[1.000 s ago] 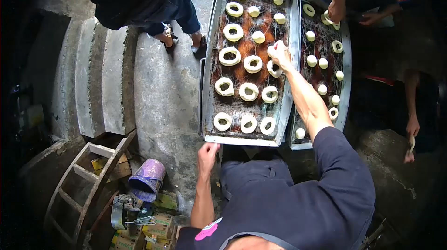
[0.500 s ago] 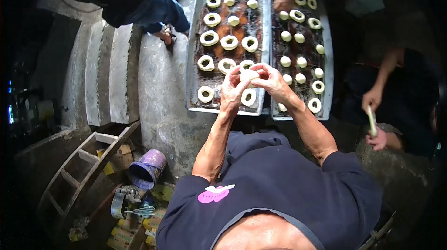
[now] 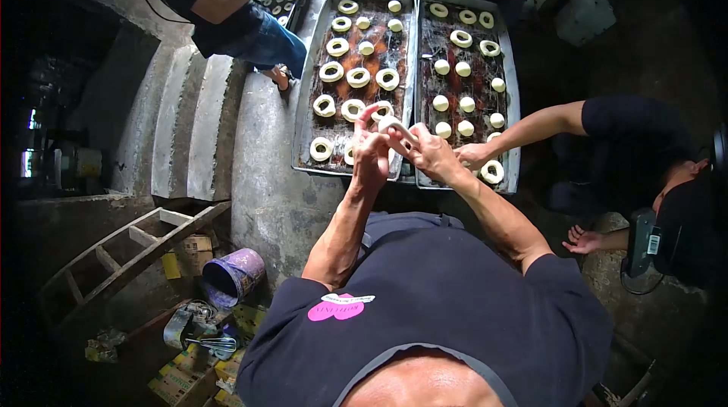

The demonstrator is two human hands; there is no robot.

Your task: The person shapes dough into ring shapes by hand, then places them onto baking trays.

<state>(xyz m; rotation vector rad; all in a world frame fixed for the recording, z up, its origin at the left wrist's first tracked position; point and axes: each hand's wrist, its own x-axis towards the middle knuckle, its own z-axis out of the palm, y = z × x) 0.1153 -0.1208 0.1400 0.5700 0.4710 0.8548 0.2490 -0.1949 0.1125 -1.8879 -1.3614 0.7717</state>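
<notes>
Both hands are raised together above the near end of the left tray (image 3: 303, 115), the left hand (image 3: 371, 151) and right hand (image 3: 426, 151) pinching a pale piece of dough (image 3: 394, 126) between their fingertips. The left tray holds mostly dough rings (image 3: 358, 76) with a few small dough balls (image 3: 366, 48). The right tray (image 3: 511, 96), touching it, holds balls and rings, and a co-worker's hand (image 3: 475, 155) reaches onto its near end.

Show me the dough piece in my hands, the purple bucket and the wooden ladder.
dough piece (image 3: 396, 128), head view, its stretched middle.
purple bucket (image 3: 241, 269), head view, its side wall.
wooden ladder (image 3: 129, 244), head view, a rail.
</notes>
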